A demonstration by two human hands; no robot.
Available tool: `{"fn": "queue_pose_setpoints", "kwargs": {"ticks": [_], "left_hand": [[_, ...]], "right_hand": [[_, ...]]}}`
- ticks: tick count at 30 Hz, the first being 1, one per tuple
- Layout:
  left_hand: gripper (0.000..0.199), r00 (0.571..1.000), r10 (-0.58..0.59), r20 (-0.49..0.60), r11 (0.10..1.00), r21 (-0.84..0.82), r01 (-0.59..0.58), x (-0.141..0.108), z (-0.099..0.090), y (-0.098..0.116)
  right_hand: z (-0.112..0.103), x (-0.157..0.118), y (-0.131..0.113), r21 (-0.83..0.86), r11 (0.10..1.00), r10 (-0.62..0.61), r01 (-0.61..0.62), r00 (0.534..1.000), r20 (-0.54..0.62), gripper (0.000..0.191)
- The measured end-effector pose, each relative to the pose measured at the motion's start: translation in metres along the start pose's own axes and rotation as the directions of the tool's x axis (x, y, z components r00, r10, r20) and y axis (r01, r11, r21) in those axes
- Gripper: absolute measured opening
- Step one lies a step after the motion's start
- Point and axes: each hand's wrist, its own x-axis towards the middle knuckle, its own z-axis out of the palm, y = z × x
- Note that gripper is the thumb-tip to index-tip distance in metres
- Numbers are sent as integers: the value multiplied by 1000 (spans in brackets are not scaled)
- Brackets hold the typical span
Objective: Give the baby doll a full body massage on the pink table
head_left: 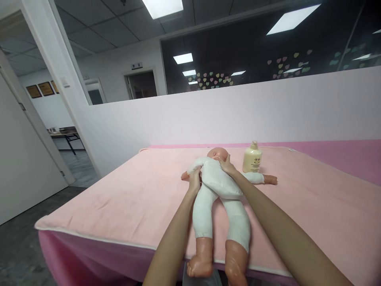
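Left hand (pixel 195 180) and right hand (pixel 228 165) grasp a doll (pixel 222 180) by its upper body, one at either side.
The doll, in white with bare feet, lies lengthwise on a pink blanket (pixel 127 198), its legs towards the person; a yellow bottle (pixel 252 159) stands upright beside its outstretched right-hand arm.

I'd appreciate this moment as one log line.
left hand: on baby doll | right hand: on doll, near head | yellow bottle: upright on pink blanket
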Motion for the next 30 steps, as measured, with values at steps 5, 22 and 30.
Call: {"fn": "queue_pose_setpoints", "kwargs": {"ticks": [5,22,30], "left_hand": [[30,995,96,2,995,-37,-96,-5,-1,0],[37,952,-15,307,834,530,-158,-23,-5,17],[51,969,105,225,877,437,-197,-33,6,20]], "right_hand": [[-6,-30,10,-300,938,-171,173,985,33,60],[-56,-68,46,-41,979,-203,199,973,-113,46],[-46,-64,59,262,943,-135,206,955,-264,45]]}}
